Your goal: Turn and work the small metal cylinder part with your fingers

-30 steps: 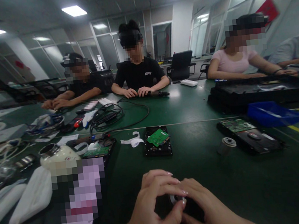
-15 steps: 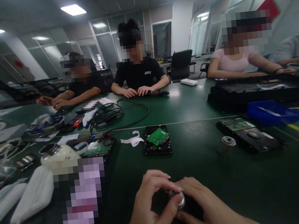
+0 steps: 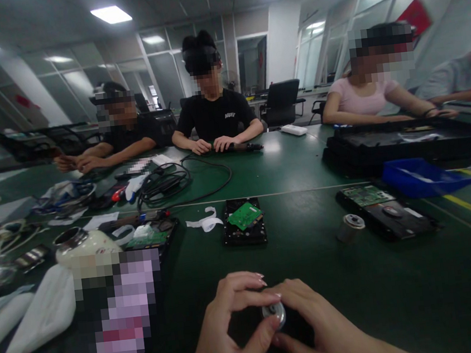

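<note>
The small round silvery metal part (image 3: 274, 314) sits at six o'clock, pinched between the left hand (image 3: 234, 325) and the right hand (image 3: 313, 317) — likely rigid, fairly light, perhaps slick — so its rim looks the surest place to grip.

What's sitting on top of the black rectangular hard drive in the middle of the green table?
A green circuit board lies aslant on the black rectangular hard drive. The drive's surface beneath it is hidden.

Shiny metal cyl. part (image 3: 274, 314), glossy green tabletop (image 3: 300, 192), matt blk chair (image 3: 281, 103)
</note>
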Available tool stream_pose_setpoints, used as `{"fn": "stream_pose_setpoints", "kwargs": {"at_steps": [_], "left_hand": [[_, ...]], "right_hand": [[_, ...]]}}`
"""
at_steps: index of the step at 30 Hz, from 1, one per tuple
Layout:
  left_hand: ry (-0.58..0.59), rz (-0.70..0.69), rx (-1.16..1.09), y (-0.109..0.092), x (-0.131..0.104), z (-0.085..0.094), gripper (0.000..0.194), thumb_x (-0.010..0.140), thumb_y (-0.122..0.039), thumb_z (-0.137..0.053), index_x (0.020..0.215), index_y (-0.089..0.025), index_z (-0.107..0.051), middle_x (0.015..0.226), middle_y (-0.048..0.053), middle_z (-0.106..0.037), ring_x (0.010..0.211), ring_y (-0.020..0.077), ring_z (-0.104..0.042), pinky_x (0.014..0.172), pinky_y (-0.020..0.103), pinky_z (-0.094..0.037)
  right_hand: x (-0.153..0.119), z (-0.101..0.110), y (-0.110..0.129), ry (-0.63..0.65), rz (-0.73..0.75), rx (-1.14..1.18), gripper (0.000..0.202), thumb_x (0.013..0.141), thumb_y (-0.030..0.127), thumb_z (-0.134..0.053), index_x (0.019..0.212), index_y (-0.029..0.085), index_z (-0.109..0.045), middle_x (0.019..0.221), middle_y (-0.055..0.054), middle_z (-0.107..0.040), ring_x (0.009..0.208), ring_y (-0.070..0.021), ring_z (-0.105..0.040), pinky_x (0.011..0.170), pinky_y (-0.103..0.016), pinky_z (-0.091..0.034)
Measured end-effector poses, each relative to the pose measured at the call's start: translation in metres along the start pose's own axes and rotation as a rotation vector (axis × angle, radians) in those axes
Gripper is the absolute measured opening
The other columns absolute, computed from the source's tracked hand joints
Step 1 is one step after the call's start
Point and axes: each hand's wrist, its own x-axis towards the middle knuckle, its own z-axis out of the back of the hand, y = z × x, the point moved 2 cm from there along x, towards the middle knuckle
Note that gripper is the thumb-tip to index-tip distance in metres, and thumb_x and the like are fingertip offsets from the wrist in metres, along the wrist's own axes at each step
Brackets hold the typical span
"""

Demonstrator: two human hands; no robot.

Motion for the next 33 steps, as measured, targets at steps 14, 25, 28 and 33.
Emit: {"fn": "stream_pose_setpoints", "kwargs": {"at_steps": [14, 25, 28, 33], "left_hand": [[-0.045, 0.167, -0.040, -0.002, 0.002, -0.001, 0.035, 0.073, -0.011, -0.069, 0.104, -0.023, -0.059, 0.098, 0.002, -0.062, 0.101, 0.0215, -0.061, 0.088, 0.033, -0.050], [-0.048, -0.033, -0.021, -0.010, 0.007, 0.003, 0.024, 0.073, -0.005, -0.063, 0.092, -0.020, -0.067, 0.090, 0.003, -0.059, 0.095, 0.0203, -0.059, 0.082, 0.031, -0.049], [-0.018, 0.070, 0.012, -0.007, 0.009, 0.004, 0.015, 0.076, -0.013, -0.070, 0.088, -0.022, -0.070, 0.091, 0.003, -0.059, 0.092, 0.0209, -0.061, 0.080, 0.032, -0.050], [0.007, 0.175, 0.072, -0.009, 0.016, 0.006, 0.005, 0.076, -0.018, -0.075, 0.076, -0.022, -0.074, 0.083, 0.002, -0.061, 0.079, 0.0185, -0.066, 0.072, 0.030, -0.053]], "right_hand": [[0.000, -0.002, -0.001, 0.032, -0.010, -0.018, 0.029, 0.081, 0.016, -0.062, 0.110, 0.016, -0.058, 0.107, -0.009, -0.064, 0.100, -0.0234, -0.056, 0.091, -0.040, -0.044], [0.000, -0.002, -0.003, 0.035, 0.056, 0.014, 0.033, 0.082, 0.015, -0.061, 0.114, 0.021, -0.057, 0.112, -0.007, -0.063, 0.103, -0.0221, -0.055, 0.093, -0.039, -0.043], [0.000, -0.002, -0.004, 0.027, 0.044, 0.013, 0.033, 0.082, 0.015, -0.062, 0.114, 0.021, -0.057, 0.112, -0.006, -0.063, 0.103, -0.0220, -0.055, 0.093, -0.039, -0.042], [0.000, -0.003, -0.003, 0.039, 0.031, 0.001, 0.029, 0.082, 0.016, -0.063, 0.110, 0.020, -0.059, 0.109, -0.006, -0.064, 0.102, -0.0215, -0.055, 0.092, -0.038, -0.043]]}}
